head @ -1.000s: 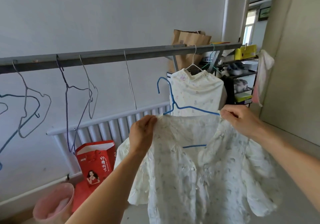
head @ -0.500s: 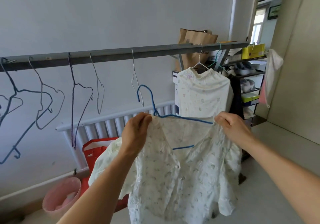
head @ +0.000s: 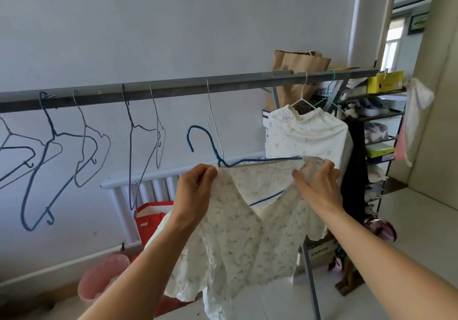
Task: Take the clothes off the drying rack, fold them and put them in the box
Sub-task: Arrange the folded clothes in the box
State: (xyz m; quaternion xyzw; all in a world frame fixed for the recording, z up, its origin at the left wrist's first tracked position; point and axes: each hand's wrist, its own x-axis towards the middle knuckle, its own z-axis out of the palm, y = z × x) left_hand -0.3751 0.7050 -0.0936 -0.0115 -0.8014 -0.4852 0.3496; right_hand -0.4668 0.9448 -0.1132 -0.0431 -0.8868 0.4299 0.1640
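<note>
— Clothes, then: where's the one being handled?

— A white floral blouse [head: 238,233] hangs in front of the person, below the grey rack bar [head: 173,89], on a blue hanger [head: 218,156]. That hanger's hook is off the bar, curling free in the air just under it.

— And the hands?

— The left hand [head: 195,190] pinches the blouse's left shoulder, fingers curled round the cloth right beside the hanger's neck. The right hand [head: 317,185] grips the right shoulder, bunching the fabric over the hanger's end. Both arms reach out from the near edge.

— Anything left on the bar?

— One more piece: a cream top [head: 307,133] on a white wire hanger [head: 303,96], to the right and farther off, behind the blouse. To the left hangs a row of bare wire hangers [head: 84,146], some tilted.

— What's beyond?

— A white radiator [head: 148,190] against the far wall, a red paper bag [head: 151,220] near it, and a pink bin [head: 99,280] on the floor at the lower left. On the right stands a shelf unit [head: 381,146] crowded with shoes and boxes, a brown paper bag [head: 297,76] behind the bar.
</note>
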